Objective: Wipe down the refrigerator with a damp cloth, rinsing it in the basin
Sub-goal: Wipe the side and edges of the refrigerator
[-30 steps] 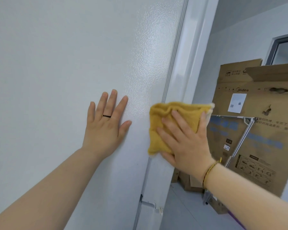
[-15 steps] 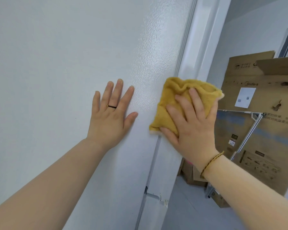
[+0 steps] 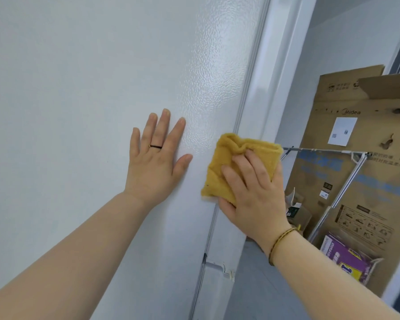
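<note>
The white refrigerator point(image 3: 79, 100) fills the left of the head view, its textured side panel running to a vertical edge trim. My left hand point(image 3: 155, 162) lies flat on that panel with fingers spread and a dark ring on one finger. Just to its right, my right hand point(image 3: 252, 195) holds a folded yellow cloth point(image 3: 217, 172) against the refrigerator's edge. Its fingers are on top of the cloth and its thumb is tucked under the lower border. The cloth is bunched under the fingertips. No basin is in view.
Right of the refrigerator stands a tall cardboard appliance box point(image 3: 346, 139) with a thin metal rack point(image 3: 346, 179) in front of it. A purple box point(image 3: 344, 257) and small cartons sit on the grey floor below.
My right hand slid the cloth up the refrigerator's edge, then back down a little. My left hand stayed flat on the panel.
</note>
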Action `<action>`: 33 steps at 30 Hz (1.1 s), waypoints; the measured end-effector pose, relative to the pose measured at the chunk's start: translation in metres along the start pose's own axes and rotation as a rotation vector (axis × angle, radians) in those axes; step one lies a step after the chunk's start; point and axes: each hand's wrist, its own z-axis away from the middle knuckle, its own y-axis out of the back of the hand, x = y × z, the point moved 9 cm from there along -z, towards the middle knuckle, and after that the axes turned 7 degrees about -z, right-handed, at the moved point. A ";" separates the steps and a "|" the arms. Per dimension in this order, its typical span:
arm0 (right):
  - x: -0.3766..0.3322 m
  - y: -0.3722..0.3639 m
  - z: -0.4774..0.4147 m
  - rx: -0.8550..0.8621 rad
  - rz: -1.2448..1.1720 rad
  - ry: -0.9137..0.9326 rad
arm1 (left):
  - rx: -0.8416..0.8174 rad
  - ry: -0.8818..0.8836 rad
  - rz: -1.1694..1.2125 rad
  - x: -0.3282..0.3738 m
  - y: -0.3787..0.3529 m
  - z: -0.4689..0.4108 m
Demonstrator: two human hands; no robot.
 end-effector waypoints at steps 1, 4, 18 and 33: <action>-0.002 0.000 0.001 0.034 -0.016 -0.049 | -0.028 0.015 0.026 -0.003 0.000 0.005; -0.023 -0.005 0.030 0.022 -0.039 -0.050 | -0.061 0.017 0.014 -0.006 0.000 0.029; 0.005 0.008 0.020 0.072 -0.139 0.055 | -0.168 0.041 -0.051 -0.013 -0.013 0.050; -0.026 -0.004 0.066 -0.163 -0.038 0.027 | -0.247 0.112 0.040 -0.012 -0.014 0.052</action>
